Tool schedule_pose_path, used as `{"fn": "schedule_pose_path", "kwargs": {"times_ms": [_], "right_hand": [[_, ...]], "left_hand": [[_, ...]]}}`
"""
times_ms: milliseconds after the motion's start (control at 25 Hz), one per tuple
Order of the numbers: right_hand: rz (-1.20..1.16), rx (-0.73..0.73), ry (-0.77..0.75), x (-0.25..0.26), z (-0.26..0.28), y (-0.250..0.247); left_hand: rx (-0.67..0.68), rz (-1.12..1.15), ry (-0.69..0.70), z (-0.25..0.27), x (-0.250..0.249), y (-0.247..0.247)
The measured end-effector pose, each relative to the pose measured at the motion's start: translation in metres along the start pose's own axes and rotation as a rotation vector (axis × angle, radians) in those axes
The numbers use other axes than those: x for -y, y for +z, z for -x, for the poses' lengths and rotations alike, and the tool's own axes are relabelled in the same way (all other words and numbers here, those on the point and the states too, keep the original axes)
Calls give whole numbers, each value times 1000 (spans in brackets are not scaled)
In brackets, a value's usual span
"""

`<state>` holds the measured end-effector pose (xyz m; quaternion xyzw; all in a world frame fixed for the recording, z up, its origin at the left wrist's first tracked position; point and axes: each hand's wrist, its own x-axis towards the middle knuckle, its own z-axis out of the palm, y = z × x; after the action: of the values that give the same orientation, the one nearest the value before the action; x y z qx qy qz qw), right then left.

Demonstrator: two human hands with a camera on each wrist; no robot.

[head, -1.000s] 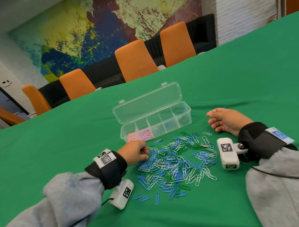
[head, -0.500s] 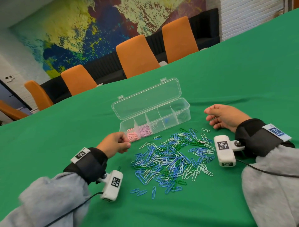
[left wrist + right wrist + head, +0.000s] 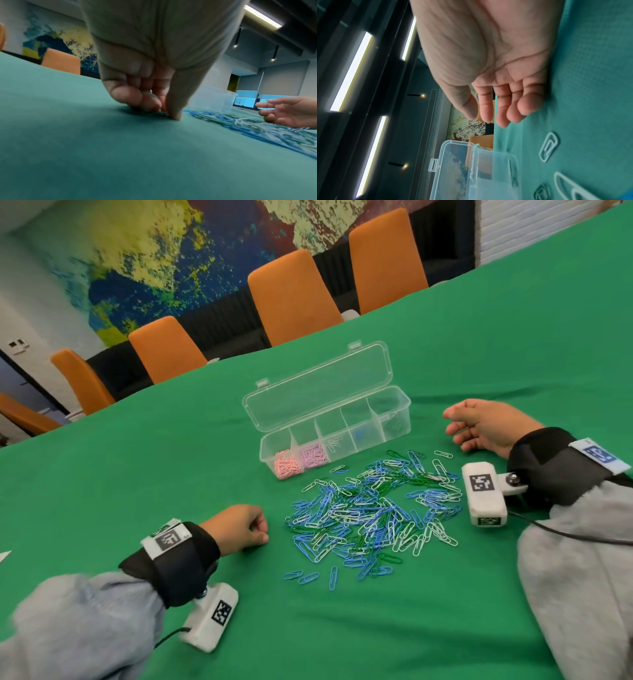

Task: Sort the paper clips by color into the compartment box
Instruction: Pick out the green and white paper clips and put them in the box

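A mixed pile of blue, white and green paper clips (image 3: 373, 515) lies on the green cloth in front of the clear compartment box (image 3: 399, 422), whose lid stands open. The box holds pink clips at its left end, paler pink ones beside them, then a few white and a few blue. My left hand (image 3: 262, 532) rests on bare cloth just left of the pile. Its fingers (image 3: 137, 97) are curled round green paper clips (image 3: 148, 94), and the thumb tip touches the cloth. My right hand (image 3: 452, 426) lies on its side right of the box, fingers (image 3: 503, 115) loosely curled and empty.
Single clips (image 3: 549, 146) lie loose on the cloth between my right hand and the box (image 3: 489, 175). A few blue clips (image 3: 308, 577) sit apart at the pile's near edge. Orange chairs (image 3: 291, 299) line the table's far side.
My left hand has drawn back from the pile's left edge, leftward and nearer to me, with fingers still curled. The right hand has hardly moved.
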<state>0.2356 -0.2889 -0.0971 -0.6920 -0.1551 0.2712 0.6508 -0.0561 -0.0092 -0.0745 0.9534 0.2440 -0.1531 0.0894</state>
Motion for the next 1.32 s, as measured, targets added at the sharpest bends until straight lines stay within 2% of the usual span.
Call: {"fn": "schedule_pose_path", "kwargs": {"times_ms": [160,320,400,520,600,800,840,880,920,960,1000,1040,1080,1120,1200,1240,1280,1320], "right_hand": [[0,4,5,0,-1,-1],[6,9,5,0,1,-1],[15,11,4,1,1,0],[13,11,6,2,2,1],[8,3,8,1,4,0],[11,7,10,3,5,0],[11,7,10,3,5,1],[9,7,10,3,4,1],[7,6,11,2,4,1],[6,5,12,2,4,1],[6,4,12,2,4,1],[5,3,13,3,5,1],[3,1,13,3,5,0],[0,1,13,3,6,1],[-2,-1,13,3,5,0],[-2,-2,13,3,5,0],[-1,-1,14,3,5,0],[3,1,15,3,4,-1]], "left_hand": [[3,-56,35,-2,-2,2],[-50,12,-30,7,6,3],[-6,20,-3,12,8,4],[81,61,125,15,8,4],[140,0,176,15,6,0],[182,-99,186,11,3,-3],[170,37,165,10,0,-5],[157,312,136,9,-4,-7],[166,684,121,9,-6,-9],[243,1082,158,5,-7,-13],[360,1430,271,0,-8,-18],[345,1598,424,-3,-9,-21],[247,1696,444,-2,-10,-26],[241,1796,421,-1,-13,-29],[349,1857,306,-7,-26,-25],[332,1794,216,-9,-29,-25],[262,1602,177,-10,-30,-22],[195,1301,178,-9,-33,-21]]}}
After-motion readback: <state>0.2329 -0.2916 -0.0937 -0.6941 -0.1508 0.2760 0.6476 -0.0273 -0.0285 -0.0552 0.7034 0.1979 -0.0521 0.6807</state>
